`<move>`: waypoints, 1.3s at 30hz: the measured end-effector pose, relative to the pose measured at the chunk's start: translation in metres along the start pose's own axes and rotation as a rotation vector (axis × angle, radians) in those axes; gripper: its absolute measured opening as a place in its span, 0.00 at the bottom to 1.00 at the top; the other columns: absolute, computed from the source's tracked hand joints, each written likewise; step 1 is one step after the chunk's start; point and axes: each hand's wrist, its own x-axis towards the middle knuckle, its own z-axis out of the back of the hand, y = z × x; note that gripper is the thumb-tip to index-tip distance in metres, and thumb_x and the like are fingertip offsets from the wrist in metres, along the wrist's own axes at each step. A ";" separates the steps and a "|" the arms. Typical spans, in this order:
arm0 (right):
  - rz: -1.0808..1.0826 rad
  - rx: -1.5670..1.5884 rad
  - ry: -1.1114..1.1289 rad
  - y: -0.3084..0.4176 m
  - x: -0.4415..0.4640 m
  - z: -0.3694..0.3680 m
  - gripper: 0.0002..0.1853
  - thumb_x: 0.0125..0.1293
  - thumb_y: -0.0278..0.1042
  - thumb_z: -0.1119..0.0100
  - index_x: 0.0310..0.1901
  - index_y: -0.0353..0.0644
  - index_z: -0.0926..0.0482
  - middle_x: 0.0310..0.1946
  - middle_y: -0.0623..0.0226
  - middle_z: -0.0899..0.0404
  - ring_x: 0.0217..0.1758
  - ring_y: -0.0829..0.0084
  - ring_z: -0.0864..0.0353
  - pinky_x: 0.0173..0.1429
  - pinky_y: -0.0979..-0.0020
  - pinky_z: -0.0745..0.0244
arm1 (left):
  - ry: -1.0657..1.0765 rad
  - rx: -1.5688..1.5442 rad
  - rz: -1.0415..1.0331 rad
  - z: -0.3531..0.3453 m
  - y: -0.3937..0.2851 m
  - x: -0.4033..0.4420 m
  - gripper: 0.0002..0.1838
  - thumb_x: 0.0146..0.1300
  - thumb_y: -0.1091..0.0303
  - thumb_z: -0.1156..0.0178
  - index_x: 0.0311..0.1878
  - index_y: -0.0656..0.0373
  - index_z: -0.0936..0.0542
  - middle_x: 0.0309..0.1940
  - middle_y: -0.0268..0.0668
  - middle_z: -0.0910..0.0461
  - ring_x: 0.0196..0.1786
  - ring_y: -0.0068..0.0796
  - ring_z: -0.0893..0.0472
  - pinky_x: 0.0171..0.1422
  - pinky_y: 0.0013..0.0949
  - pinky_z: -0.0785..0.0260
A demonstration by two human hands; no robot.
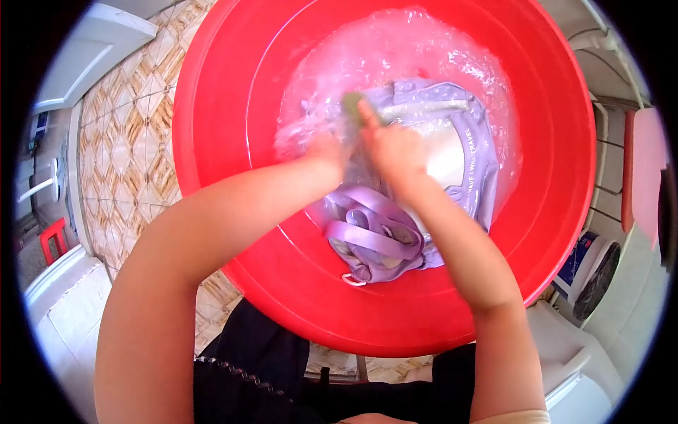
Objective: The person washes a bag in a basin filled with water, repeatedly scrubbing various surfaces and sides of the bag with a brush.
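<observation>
A purple bag [477,159] with a wide strap, white lettering and a pale shiny panel lies soaked in a large red basin [551,92]. My right hand [395,148] is over the bag, with its fingers closed on a blurred green scouring pad [351,106]. Beside it, my left hand [327,152] reaches down to the bag's left part at the water. Motion and splashing smear its fingers, so its grip does not show. Foamy water [395,49] surrounds the bag's upper side. The purple strap [374,240] is looped below my hands.
The basin stands on a patterned tile floor [131,155]. At the upper left is a white door [92,49]. A red stool-like object [53,239] shows at the far left. On the right are a blue-and-white container [583,265] and pipes [600,141] along the wall.
</observation>
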 end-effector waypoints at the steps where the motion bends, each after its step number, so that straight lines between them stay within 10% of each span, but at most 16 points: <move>1: -0.038 0.069 0.041 -0.019 0.011 -0.001 0.25 0.66 0.48 0.55 0.65 0.56 0.36 0.26 0.50 0.20 0.29 0.53 0.18 0.31 0.51 0.24 | -0.082 -0.061 0.012 -0.004 -0.002 -0.001 0.56 0.46 0.59 0.32 0.72 0.26 0.58 0.74 0.44 0.65 0.70 0.72 0.59 0.63 0.66 0.48; 7: -0.213 0.070 -0.254 -0.019 0.047 -0.012 0.26 0.67 0.48 0.56 0.66 0.54 0.38 0.25 0.52 0.20 0.27 0.54 0.18 0.30 0.53 0.24 | -0.030 -0.038 -0.010 0.018 0.004 -0.020 0.44 0.55 0.52 0.41 0.73 0.32 0.54 0.74 0.46 0.63 0.70 0.72 0.61 0.63 0.67 0.49; 11: -0.061 0.055 0.037 0.013 0.005 0.007 0.26 0.66 0.44 0.55 0.65 0.48 0.38 0.26 0.54 0.19 0.29 0.56 0.18 0.33 0.57 0.23 | -0.080 0.141 0.135 -0.096 -0.029 0.134 0.50 0.51 0.67 0.36 0.72 0.25 0.53 0.75 0.41 0.68 0.70 0.73 0.64 0.62 0.67 0.46; 17: -0.178 -0.167 -0.244 -0.064 0.083 -0.030 0.23 0.67 0.48 0.57 0.64 0.57 0.36 0.28 0.58 0.18 0.30 0.56 0.17 0.32 0.57 0.23 | -0.035 -0.076 -0.027 0.015 0.008 -0.016 0.52 0.52 0.51 0.37 0.72 0.28 0.62 0.74 0.43 0.70 0.69 0.76 0.68 0.65 0.70 0.54; 27: -0.057 -0.058 0.059 -0.028 -0.008 -0.005 0.28 0.67 0.48 0.54 0.68 0.64 0.43 0.23 0.53 0.20 0.26 0.54 0.19 0.30 0.55 0.25 | 0.060 -0.031 -0.054 0.012 0.005 -0.009 0.52 0.51 0.55 0.36 0.73 0.30 0.60 0.74 0.43 0.66 0.70 0.73 0.65 0.64 0.68 0.49; 33: -0.226 0.037 -0.282 -0.032 0.069 -0.014 0.23 0.68 0.46 0.56 0.63 0.57 0.36 0.23 0.52 0.20 0.25 0.51 0.20 0.29 0.53 0.26 | -0.083 -0.100 0.135 -0.007 -0.034 -0.028 0.51 0.51 0.61 0.37 0.74 0.38 0.58 0.73 0.51 0.66 0.70 0.69 0.56 0.63 0.61 0.44; 39: 0.028 0.031 -0.054 0.014 -0.028 -0.010 0.29 0.67 0.44 0.53 0.69 0.63 0.44 0.21 0.52 0.21 0.22 0.54 0.20 0.25 0.54 0.26 | 0.254 -0.010 -0.145 -0.001 -0.024 -0.018 0.48 0.54 0.62 0.38 0.74 0.45 0.57 0.72 0.55 0.60 0.70 0.63 0.49 0.62 0.58 0.42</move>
